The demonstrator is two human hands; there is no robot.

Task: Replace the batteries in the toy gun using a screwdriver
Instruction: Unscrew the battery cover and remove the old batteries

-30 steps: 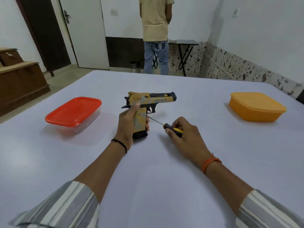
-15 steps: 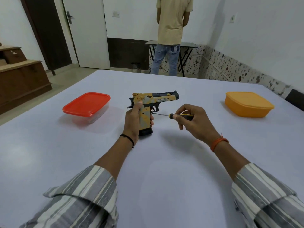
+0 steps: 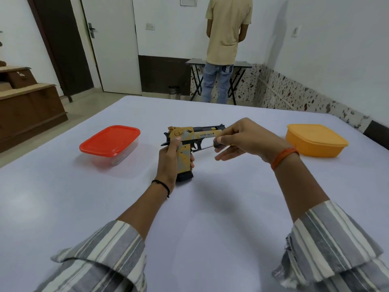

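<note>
A yellow and black toy gun [image 3: 196, 134] stands upright on its grip base on the white table [image 3: 210, 207], barrel pointing right. My left hand [image 3: 168, 161] is wrapped around its grip. My right hand [image 3: 242, 140] pinches a small screwdriver [image 3: 207, 146] by its black and yellow handle. The thin metal shaft points left toward the grip just below the trigger guard. Most of the handle is hidden inside my fingers.
A clear box with a red lid [image 3: 110, 143] sits left of the gun. An orange lidded box [image 3: 315, 140] sits at the right. A person [image 3: 228, 45] stands with their back turned beyond the table's far edge, by a folding table [image 3: 196, 62].
My right hand has lifted the screwdriver off the table and raised it level with the gun's trigger area. The left hand keeps its hold on the grip.
</note>
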